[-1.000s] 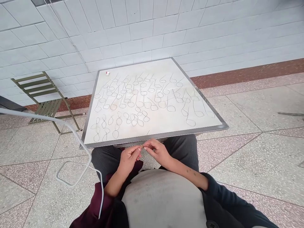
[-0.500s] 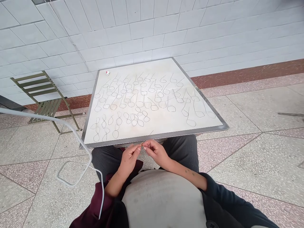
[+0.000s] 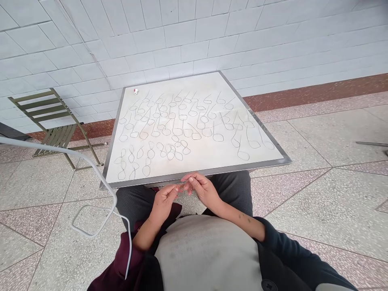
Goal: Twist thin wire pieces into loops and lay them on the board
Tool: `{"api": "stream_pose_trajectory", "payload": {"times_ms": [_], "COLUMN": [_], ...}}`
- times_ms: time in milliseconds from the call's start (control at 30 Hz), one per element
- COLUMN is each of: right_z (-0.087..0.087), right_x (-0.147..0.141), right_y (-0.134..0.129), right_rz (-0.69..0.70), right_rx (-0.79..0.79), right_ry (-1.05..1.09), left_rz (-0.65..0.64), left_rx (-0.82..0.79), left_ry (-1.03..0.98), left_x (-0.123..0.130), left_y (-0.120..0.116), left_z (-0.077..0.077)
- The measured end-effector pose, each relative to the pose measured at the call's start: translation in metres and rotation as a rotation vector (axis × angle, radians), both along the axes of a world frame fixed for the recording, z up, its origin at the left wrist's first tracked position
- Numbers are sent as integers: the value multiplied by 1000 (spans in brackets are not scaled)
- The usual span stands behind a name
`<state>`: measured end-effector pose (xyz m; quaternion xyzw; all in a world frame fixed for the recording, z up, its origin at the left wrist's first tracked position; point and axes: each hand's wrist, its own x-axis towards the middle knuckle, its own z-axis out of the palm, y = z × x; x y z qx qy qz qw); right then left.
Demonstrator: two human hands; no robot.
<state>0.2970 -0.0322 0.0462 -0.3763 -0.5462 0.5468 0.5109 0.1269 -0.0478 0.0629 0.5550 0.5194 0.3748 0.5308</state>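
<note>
Thin loops (image 3: 171, 151) are spread across a white surface (image 3: 206, 155); fingers are pinched on the left hand (image 3: 163, 201), loosely parted on the right hand (image 3: 205, 190), anything held unclear

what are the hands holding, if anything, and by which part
Cannot tell: the left hand pinches, the right hand is partly open; anything held is too thin to see.
</note>
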Motion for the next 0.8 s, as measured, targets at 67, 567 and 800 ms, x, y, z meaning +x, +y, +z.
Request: {"api": "stream_pose_trajectory", "payload": {"times_ms": [67, 567, 800], "right_z": [0, -15, -11], "right_x": [-2, -5, -3], "right_y": [0, 4, 14], "right_rz": [18, 3, 14], "right_rx": [-15, 47, 249], "right_ry": [41, -76, -439], "left_rz": [36, 262, 228], "left_rx": [-54, -123, -14], "left_ry": [-52, -281, -96], "left_x": [0, -2, -3], "left_y": [0, 1, 0], "left_z": [-3, -16, -15]}}
